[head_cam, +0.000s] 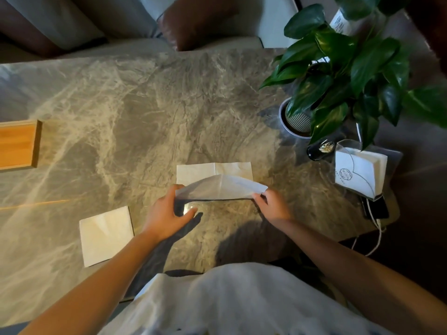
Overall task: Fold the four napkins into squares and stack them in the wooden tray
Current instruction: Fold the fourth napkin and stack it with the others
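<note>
Two bare hands work a white napkin (219, 182) over a grey marbled surface (145, 105) that fills most of the view. At the far right corner a leafy green plant (343, 66) stands in a pale ribbed pot (294, 123), its leaves hanging over a clear holder of white napkins (360, 172) and a small dark round object (320, 149) that stands between pot and holder. At the left edge, well apart from the hands, the wooden tray (18, 145) sits only partly in view, and nothing shows in the part that is visible. A folded napkin (106, 235) lies flat as a square near the front left, just beside the left forearm. In the middle, the napkin being worked rests with its far half flat on the surface while its near edge is lifted and curled toward the far side. The left hand (167, 215) pinches the raised near-left corner between thumb and fingertips, the other fingers spread below. The right hand (273, 204) has its grip closed on the raised near-right corner. A white garment (229, 303) fills the bottom of the view.
</note>
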The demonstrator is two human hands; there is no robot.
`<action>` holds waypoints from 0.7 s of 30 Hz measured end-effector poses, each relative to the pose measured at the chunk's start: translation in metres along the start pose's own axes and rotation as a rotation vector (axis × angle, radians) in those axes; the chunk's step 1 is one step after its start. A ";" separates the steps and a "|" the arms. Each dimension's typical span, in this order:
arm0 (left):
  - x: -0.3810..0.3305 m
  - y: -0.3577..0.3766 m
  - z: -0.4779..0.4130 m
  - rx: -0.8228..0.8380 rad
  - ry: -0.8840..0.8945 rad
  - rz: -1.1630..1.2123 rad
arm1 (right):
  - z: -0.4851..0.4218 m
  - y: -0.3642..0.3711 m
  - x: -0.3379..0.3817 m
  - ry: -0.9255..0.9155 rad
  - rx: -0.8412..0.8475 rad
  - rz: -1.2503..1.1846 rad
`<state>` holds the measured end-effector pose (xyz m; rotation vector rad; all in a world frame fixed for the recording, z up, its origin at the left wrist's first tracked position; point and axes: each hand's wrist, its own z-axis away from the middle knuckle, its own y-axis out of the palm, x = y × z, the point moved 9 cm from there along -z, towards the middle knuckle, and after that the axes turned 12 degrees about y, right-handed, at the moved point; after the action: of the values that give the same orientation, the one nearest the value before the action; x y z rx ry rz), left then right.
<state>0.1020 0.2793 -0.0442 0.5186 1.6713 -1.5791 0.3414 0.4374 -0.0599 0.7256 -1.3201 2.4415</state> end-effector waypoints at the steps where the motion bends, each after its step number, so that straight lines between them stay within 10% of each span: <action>1: 0.004 0.002 0.003 0.011 -0.012 -0.027 | -0.001 0.000 -0.001 0.004 0.006 0.003; 21: 0.023 0.016 0.007 -0.033 -0.284 0.062 | -0.013 0.000 -0.004 -0.010 0.053 -0.037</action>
<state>0.1012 0.2705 -0.0716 0.3088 1.4502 -1.5004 0.3407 0.4478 -0.0681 0.7695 -1.2379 2.4553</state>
